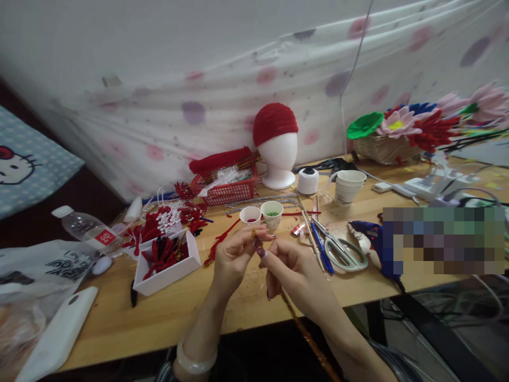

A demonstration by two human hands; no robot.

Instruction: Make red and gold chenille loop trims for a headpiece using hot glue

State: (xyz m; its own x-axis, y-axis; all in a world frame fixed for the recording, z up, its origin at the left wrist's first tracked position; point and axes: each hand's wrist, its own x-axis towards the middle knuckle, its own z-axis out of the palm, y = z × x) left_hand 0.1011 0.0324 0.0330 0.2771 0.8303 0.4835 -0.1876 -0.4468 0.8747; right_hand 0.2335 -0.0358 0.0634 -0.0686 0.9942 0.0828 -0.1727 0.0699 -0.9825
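Note:
My left hand point(234, 260) and my right hand point(294, 270) meet over the front of the table, fingertips pinched close together. A long gold-brown tinsel stem point(306, 334) trails from under my right hand past the table's front edge. A small gold bit shows at my left fingertips, and both hands seem closed on this stem; its end is mostly hidden by fingers. Just behind them stand two small paper cups, one with red beads point(251, 218) and one with green beads point(272, 213).
Right of my hands lie scissors point(345, 254), a blue pen point(321, 246) and a blue glue gun point(371, 233). On the left are a white box point(170, 276) of red and black pieces and a plastic bottle point(85, 228). Behind stand a red basket point(230, 191) and a foam head point(278, 154).

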